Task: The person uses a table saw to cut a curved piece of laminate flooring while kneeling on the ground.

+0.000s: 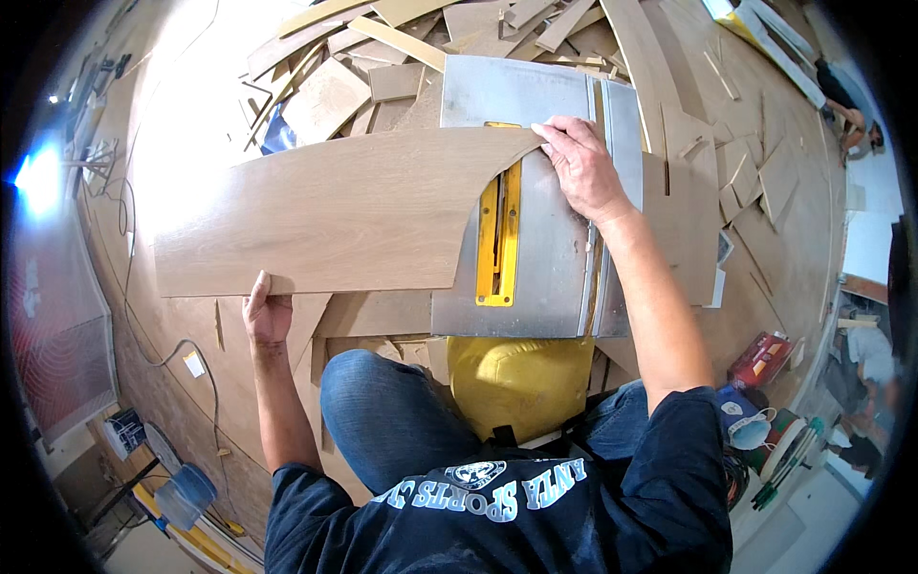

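A wide light-brown wood plank (pixel 325 215) with a curved, cut-away right end spans the left and middle of the view. My left hand (pixel 267 312) grips its near edge, thumb on top. At the pointed far-right tip, my right hand (pixel 581 165) pinches the plank between thumb and fingers. The plank's right end lies over a grey metal table saw top (pixel 555 277). A yellow insert plate (pixel 497 244) with a dark slot shows just beside the curved edge. Whether a blade stands up in the slot I cannot make out.
Wood offcuts (pixel 330 100) pile up beyond the saw, and more scraps (pixel 765 177) lie on the right. The saw's yellow body (pixel 519 383) sits between my knees. A cable (pixel 215 402) runs along the left floor. At far right, another person (pixel 851 115) is partly visible.
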Demonstrator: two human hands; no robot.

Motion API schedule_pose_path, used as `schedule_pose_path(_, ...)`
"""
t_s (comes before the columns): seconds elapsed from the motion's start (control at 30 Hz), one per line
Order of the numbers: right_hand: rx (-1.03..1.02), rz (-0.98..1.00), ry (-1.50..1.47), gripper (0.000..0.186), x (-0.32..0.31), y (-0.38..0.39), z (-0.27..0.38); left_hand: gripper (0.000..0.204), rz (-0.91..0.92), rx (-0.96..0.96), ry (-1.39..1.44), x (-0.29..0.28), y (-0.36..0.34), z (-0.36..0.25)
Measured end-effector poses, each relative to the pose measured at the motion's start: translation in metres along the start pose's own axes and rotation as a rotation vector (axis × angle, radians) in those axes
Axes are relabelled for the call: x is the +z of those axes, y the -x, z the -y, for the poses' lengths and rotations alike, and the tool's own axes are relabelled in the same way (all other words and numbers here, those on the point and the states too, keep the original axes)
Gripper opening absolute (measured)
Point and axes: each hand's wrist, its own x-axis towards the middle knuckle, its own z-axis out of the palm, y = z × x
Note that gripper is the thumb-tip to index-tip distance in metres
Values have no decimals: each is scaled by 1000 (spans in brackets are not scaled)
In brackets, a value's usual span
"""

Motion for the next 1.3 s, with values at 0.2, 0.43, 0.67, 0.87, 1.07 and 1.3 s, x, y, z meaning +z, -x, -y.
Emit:
schedule_pose_path(0.2, -31, -5, -1, 30, 0, 1, 8, 23, -24, 8, -6, -5, 5, -4)
schedule_pose_path(0.43, -29, -7, -26, 29, 0, -1, 7, 22, -37, 7, 15, -7, 7, -5)
schedule_pose_path(0.67, -36, -16, 1, 29, -1, -1, -6, 20, -28, -2, -25, 7, 6, 0)
schedule_pose_path(0.87, -1, 8, 2, 29, -2, -1, -11, 20, -33, 2, -16, 14, 3, 3)
schedule_pose_path(1.07, -16, 4, -10, 33, -3, -1, -16, 22, 46, -23, -3, 15, -1, 4)
schedule_pose_path(1.3, -17, 1, 21, 32, -5, -2, -23, 21, -7, -10, -30, 28, -7, 11)
